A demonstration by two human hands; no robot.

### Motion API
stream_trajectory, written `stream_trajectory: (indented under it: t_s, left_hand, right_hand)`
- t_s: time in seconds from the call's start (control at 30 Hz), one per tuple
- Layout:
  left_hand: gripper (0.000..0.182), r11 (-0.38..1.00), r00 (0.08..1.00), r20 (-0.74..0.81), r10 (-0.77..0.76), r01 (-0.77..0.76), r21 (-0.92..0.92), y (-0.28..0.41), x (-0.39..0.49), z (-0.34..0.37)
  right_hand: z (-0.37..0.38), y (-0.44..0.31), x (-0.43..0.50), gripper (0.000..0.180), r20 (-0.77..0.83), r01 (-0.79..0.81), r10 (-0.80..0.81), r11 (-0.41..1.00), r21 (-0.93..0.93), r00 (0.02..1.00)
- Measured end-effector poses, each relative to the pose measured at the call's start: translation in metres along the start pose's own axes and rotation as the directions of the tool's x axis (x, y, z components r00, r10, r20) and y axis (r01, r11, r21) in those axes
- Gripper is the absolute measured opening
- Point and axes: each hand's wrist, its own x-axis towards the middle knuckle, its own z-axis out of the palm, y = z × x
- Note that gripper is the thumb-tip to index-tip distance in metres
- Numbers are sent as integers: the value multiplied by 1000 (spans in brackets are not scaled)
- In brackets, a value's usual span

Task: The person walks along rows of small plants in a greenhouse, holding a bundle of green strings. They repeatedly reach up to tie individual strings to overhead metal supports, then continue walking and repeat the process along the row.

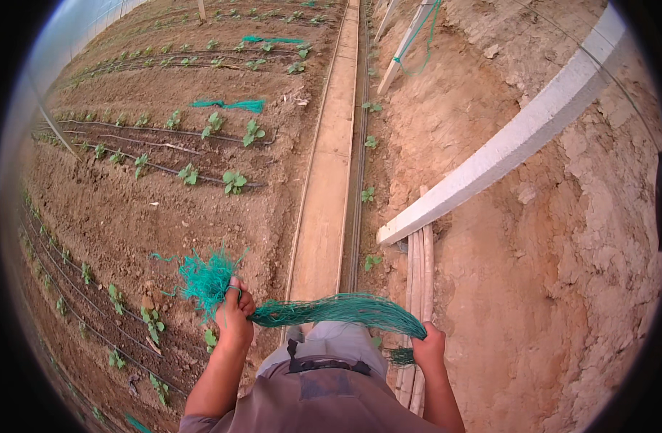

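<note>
A long bundle of green plastic twine point(342, 311) stretches across my body at waist height. My left hand point(236, 309) grips it near one end, where a frayed, tangled tuft point(206, 279) spreads out above the fist. Around the other end my right hand point(429, 346) is closed, and a short dark green tail point(401, 355) sticks out beside it. Between the two fists the strands sag only slightly and lie roughly side by side. Beneath the bundle are my light trousers point(331, 338) and a dark belt strap point(328, 366).
A narrow concrete path point(331, 184) runs ahead. Seedlings point(234, 182) and black drip hoses point(169, 130) line soil beds on the left, with green twine bundles point(228, 104) lying there. A slanted concrete post point(504, 143) and pale poles point(420, 270) stand by the earth wall point(525, 303).
</note>
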Motion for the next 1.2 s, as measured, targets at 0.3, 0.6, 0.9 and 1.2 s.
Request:
stream_trajectory:
  t_s: [0.3, 0.6, 0.9, 1.2]
  left_hand:
    - [30, 996, 998, -38, 58, -61, -68, 0, 274, 214]
    - [30, 984, 975, -183, 122, -143, -109, 43, 498, 377]
    - [29, 980, 951, -309, 3, -65, -190, 34, 814, 557]
    - [29, 998, 999, 39, 7, -9, 58, 114, 1091, 845]
  right_hand:
    - [73, -61, 345, 12, 68, -1, -6, 995, 102, 998]
    - [69, -209, 711, 23, 247, 256, -276, 961, 108, 929]
    - [159, -344, 1047, 18, 214, 395, -434, 896, 200, 875]
    - [169, -474, 1378, 19, 125, 413, -458, 869, 274, 880]
